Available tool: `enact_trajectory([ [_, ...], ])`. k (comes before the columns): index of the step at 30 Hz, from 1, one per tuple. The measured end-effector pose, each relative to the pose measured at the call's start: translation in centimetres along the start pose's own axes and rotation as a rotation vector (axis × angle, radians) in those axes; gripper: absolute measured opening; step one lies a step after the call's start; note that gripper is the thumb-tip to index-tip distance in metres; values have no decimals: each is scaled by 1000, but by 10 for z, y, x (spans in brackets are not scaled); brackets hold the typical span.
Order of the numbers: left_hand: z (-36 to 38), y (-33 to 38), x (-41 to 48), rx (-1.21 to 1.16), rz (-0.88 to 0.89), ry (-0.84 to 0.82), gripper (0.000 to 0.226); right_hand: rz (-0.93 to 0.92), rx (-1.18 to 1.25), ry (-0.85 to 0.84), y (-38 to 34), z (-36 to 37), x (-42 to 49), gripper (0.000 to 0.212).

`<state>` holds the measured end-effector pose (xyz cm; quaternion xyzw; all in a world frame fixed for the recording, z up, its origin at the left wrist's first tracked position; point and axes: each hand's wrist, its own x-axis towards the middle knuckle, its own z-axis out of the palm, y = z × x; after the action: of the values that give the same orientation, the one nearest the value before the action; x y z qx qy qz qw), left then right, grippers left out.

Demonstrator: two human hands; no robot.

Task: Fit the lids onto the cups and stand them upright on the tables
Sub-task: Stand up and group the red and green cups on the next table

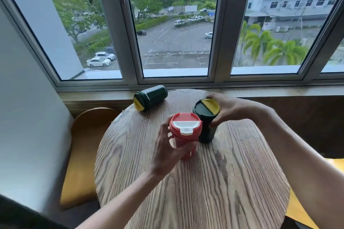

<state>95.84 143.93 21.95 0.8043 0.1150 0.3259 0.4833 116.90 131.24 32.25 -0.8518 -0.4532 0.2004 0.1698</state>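
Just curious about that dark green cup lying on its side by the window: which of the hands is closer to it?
Left. The left hand grips the red cup, down-right of the lying cup; the right hand holds the standing green cup, farther right.

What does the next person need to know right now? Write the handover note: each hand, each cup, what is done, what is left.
Left hand: wrapped around the red plastic cup, lid with white flap on, upright on the round wood-grain table.
Right hand: gripping the dark green cup with the yellow-flap lid, upright, close beside the red one.
Second dark green cup: lidded, lying on its side at the table's far left edge near the window sill.
Done: all three lids look fitted; two cups stand.
Left: release both cups, then stand the lying cup upright.
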Motion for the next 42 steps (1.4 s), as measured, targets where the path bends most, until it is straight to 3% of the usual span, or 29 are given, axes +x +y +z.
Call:
enact_trajectory([
  [6, 0, 0, 1, -4, -17, 2, 92, 12, -35, -29, -2, -8, 4, 115],
  [12, 0, -1, 1, -9, -19, 2, 92, 4, -113, -31, -11, -10, 12, 97],
  [25, 0, 1, -1, -31, -53, 6, 92, -54, -58, -207, -37, -16, 40, 100],
  [36, 0, -1, 0, -16, -47, -5, 93, -102, -35, -128, -38, -12, 39, 92],
  [42, 0, -3, 0, -19, -43, -1, 94, -57, 7, -155, -38, -10, 37, 99],
])
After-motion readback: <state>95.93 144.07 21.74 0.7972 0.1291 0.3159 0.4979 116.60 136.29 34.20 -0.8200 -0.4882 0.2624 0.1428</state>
